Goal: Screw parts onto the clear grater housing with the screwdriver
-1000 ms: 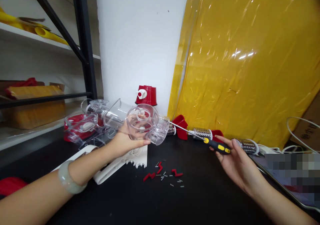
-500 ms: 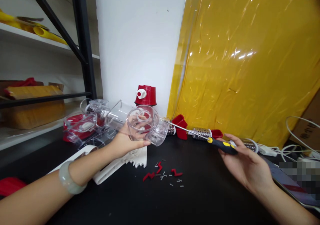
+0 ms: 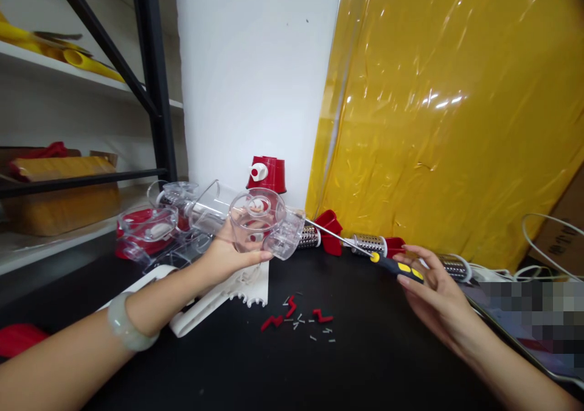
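A clear plastic housing (image 3: 286,239), a wide tube with a round collar, is raised above the table. My left hand (image 3: 235,241) grips it from below and behind, thumb at its lower rim. Held by its black-and-yellow handle between the fingertips and thumb of my right hand (image 3: 433,289), a screwdriver (image 3: 396,267) points left. Its long shaft reaches the housing's right end; the clear plastic hides exactly where the tip sits. Below, small red zigzag pieces (image 3: 323,316) and several loose screws (image 3: 298,321) lie on the black table (image 3: 274,374).
A white plastic part (image 3: 201,314) lies beneath my left forearm. Behind stand a red base (image 3: 269,175) and perforated metal drums (image 3: 368,244). More clear and red parts (image 3: 146,225) crowd the left. A tablet-like screen (image 3: 506,326) and white cables (image 3: 524,274) are at the right.
The housing and my left hand have shifted slightly left and up. The screwdriver handle has moved a little left, and my right fingers have changed their hold on it.
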A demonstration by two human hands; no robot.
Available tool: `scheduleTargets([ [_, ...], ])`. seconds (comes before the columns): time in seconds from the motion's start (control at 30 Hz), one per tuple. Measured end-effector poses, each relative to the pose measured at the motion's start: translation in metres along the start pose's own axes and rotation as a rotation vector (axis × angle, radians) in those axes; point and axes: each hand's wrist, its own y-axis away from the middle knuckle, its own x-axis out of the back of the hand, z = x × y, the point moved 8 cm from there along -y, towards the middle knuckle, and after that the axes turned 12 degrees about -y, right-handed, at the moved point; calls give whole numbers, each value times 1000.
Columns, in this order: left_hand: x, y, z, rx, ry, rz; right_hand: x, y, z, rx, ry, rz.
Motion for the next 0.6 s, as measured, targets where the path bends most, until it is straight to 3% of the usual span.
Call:
scheduleTargets([
  [0.17, -1, 0, 3, 3, 24, 21, -9, 3, 8, -145, -143, -14],
  [0.3, -2, 0, 5, -11, 23, 17, -10, 5, 21, -317, -14, -25],
  [0.5, 0, -2, -3, -6, 13, 5, 2, -5, 8, -51, 91, -46],
  [0.6, 1, -3, -3, -30, 4, 6, 4, -6, 11, -69, 84, -60],
])
